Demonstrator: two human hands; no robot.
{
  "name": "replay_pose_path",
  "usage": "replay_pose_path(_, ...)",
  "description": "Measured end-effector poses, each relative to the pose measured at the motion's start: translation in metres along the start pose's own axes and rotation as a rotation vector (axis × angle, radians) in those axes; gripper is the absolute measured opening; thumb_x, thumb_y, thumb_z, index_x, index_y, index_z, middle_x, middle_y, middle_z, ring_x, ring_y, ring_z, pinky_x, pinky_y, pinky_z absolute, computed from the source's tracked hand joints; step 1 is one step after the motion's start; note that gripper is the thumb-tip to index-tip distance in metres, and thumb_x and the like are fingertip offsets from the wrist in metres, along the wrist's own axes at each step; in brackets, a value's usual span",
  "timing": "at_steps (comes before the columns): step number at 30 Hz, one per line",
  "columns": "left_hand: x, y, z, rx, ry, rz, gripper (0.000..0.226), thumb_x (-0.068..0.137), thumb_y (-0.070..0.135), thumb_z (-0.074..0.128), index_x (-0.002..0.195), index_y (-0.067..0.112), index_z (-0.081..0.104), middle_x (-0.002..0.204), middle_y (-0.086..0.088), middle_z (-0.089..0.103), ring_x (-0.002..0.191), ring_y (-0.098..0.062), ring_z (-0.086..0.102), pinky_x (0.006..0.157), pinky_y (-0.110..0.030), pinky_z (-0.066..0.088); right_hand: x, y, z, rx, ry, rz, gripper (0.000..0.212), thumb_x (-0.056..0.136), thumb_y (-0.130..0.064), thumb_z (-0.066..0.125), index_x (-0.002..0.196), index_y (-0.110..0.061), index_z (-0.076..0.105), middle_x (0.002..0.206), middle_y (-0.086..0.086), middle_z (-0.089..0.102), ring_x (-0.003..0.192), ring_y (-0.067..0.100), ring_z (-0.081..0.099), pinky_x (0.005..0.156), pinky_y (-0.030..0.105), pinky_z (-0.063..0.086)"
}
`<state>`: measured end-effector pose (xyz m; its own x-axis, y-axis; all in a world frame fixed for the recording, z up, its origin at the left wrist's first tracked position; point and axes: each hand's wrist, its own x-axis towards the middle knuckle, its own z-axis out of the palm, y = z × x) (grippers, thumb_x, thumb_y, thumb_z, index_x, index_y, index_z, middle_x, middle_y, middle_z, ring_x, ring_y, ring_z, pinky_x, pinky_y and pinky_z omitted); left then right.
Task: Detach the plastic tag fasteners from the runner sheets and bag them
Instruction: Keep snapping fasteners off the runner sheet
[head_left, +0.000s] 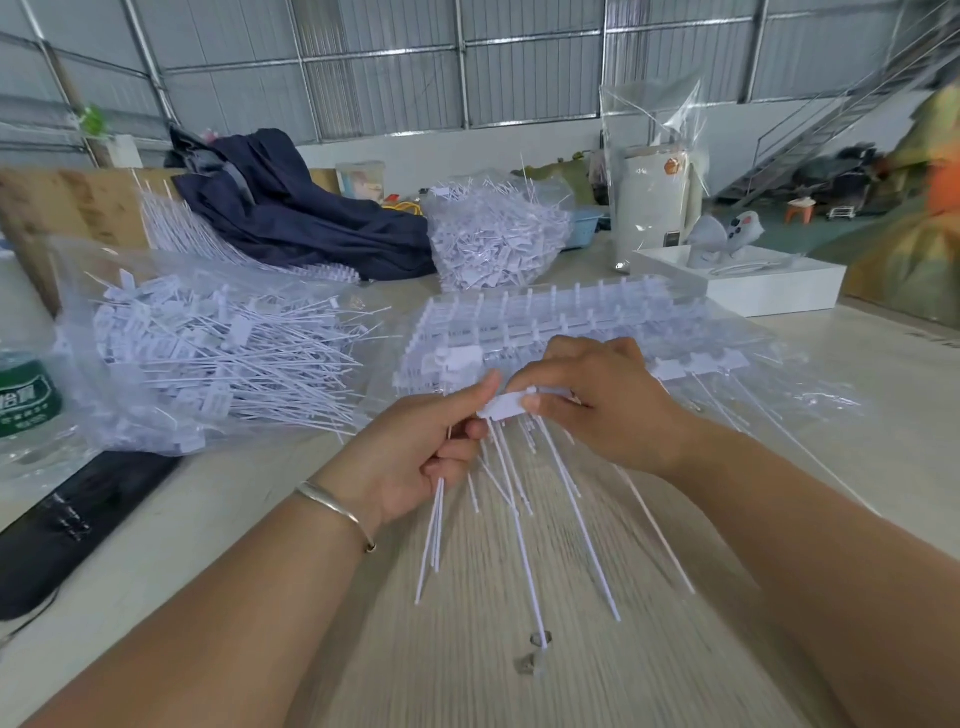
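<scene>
Both hands meet just in front of the stack of runner sheets (571, 322). The left hand (415, 457) grips a bundle of thin white fasteners (514, 483), flat tags on long tails; the right hand (597, 400) pinches one tag. A clear bag (208, 343) of loose fasteners lies left of the stack.

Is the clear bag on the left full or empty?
Well filled: loose white fasteners are heaped through the clear bag, some tails poking out of its right side.
</scene>
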<state>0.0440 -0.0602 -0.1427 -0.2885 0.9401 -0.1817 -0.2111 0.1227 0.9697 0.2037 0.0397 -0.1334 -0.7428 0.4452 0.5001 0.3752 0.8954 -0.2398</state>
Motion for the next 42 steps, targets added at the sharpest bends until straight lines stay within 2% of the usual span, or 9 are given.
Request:
replay_pose_path(8,-0.001,0.0,-0.001,0.06,0.109,0.073,0.017,0.074,0.018,0.078,0.077,0.01,0.064,0.054,0.007,0.037,0.037,-0.004,0.023,0.033,-0.015,0.015,-0.002,0.012,-0.009,0.269,-0.014,0.092,0.023,0.089,-0.043,0.061,0.101,-0.024,0.065,0.07,-0.01,0.053,0.064,0.003,0.048,0.081,0.029,0.034)
replay_pose_path(12,-0.005,0.002,0.001,-0.104,-0.056,0.07,0.017,0.067,0.02,0.075,0.074,0.014,0.06,0.061,0.006,0.032,0.038,-0.002,0.021,0.032,-0.013,0.014,-0.001,0.014,-0.016,0.5,-0.068,0.124,0.03,0.087,-0.04,0.066,0.073,-0.014,0.061,0.06,-0.006,0.047,0.057,0.007,0.042,0.06,0.02,0.035)
replay_pose_path(17,-0.011,0.003,0.009,-0.309,-0.256,0.084,0.017,0.075,0.022,0.072,0.06,0.017,0.067,0.059,0.009,0.026,0.037,-0.003,0.023,0.032,-0.012,0.016,-0.001,0.004,-0.021,0.658,-0.118,0.176,0.053,0.073,-0.062,0.058,0.071,-0.009,0.059,0.056,-0.006,0.054,0.057,0.009,0.049,0.064,0.02,0.041)
replay_pose_path(23,-0.012,-0.004,0.018,-0.315,-0.436,0.007,0.046,0.056,0.033,0.092,0.083,0.017,0.059,0.059,0.008,0.025,0.037,0.0,0.026,0.034,-0.012,0.015,-0.005,-0.007,-0.022,0.802,-0.155,0.179,0.039,0.069,-0.058,0.062,0.064,-0.019,0.057,0.065,0.009,0.043,0.064,0.019,0.037,0.059,0.019,0.033)
replay_pose_path(27,-0.011,-0.005,0.018,-0.291,-0.347,0.007,0.028,0.073,0.033,0.077,0.091,0.015,0.064,0.065,0.008,0.042,0.04,-0.001,0.029,0.039,-0.013,0.011,-0.005,-0.008,-0.019,0.805,-0.102,0.191,0.037,0.071,-0.052,0.066,0.066,-0.016,0.061,0.066,0.008,0.038,0.065,0.02,0.033,0.063,0.029,0.028)
replay_pose_path(31,-0.008,-0.003,0.017,-0.247,-0.158,0.073,0.014,0.071,0.029,0.072,0.064,0.016,0.073,0.065,0.006,0.06,0.038,-0.002,0.034,0.032,-0.011,0.014,-0.003,0.003,-0.028,0.805,0.072,0.232,0.05,0.063,-0.047,0.079,0.076,0.0,0.068,0.067,0.012,0.047,0.065,0.02,0.039,0.067,0.029,0.034)
replay_pose_path(34,-0.004,-0.004,0.016,-0.179,-0.006,0.075,0.009,0.069,0.022,0.076,0.07,0.014,0.072,0.063,0.004,0.056,0.038,-0.002,0.031,0.03,-0.013,0.015,-0.003,0.01,-0.032,0.77,0.202,0.255,0.031,0.064,-0.036,0.085,0.073,-0.008,0.076,0.058,0.0,0.058,0.055,0.009,0.045,0.062,0.018,0.038)
replay_pose_path(37,-0.001,-0.007,0.012,-0.029,0.148,0.056,0.009,0.078,0.013,0.074,0.073,0.011,0.066,0.058,0.003,0.051,0.036,-0.004,0.028,0.03,-0.015,0.017,-0.003,0.009,-0.024,0.423,0.135,0.275,0.017,0.07,-0.039,0.083,0.076,-0.024,0.079,0.047,-0.021,0.053,0.045,-0.005,0.046,0.052,0.013,0.031)
replay_pose_path(42,-0.002,-0.003,0.009,0.02,0.151,0.027,0.009,0.08,0.012,0.074,0.085,0.008,0.067,0.052,0.005,0.052,0.035,-0.004,0.027,0.03,-0.015,0.017,-0.002,0.011,-0.02,0.433,0.126,0.247,0.011,0.076,-0.03,0.08,0.086,-0.025,0.079,0.043,-0.03,0.05,0.049,-0.009,0.051,0.048,0.005,0.032)
